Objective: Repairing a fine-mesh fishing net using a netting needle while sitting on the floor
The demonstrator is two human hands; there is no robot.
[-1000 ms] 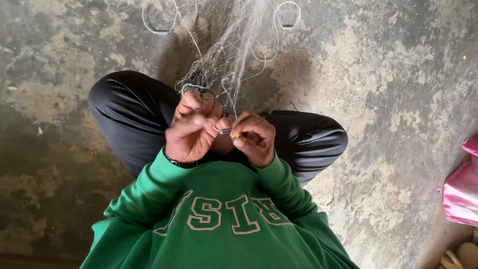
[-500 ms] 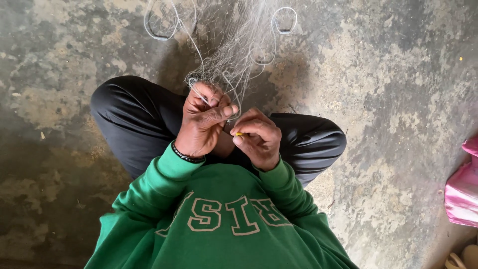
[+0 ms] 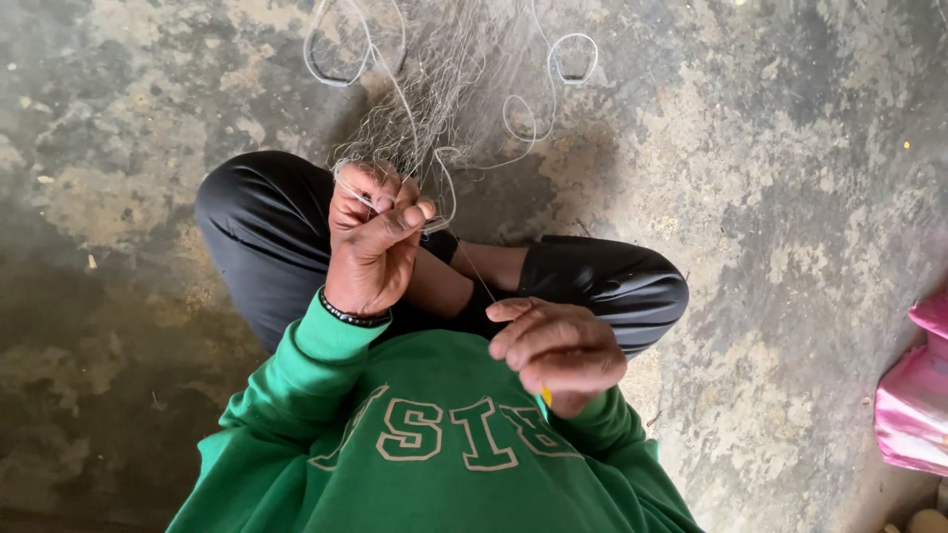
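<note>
I sit cross-legged on a concrete floor in a green sweatshirt and black trousers. My left hand is raised over my lap, pinching the edge of a fine pale fishing net. The net spreads away across the floor, with white cord loops at its far side. My right hand sits close to my chest, closed on a small yellow netting needle. A thin thread runs taut from the net at my left hand down to my right hand.
The floor is rough, stained grey concrete. A pink bag or cloth lies at the right edge. A black beaded bracelet is on my left wrist.
My right hand has drawn back from beside the left hand toward my chest, pulling the thread out longer. The left hand has stayed on the net, lifted slightly.
</note>
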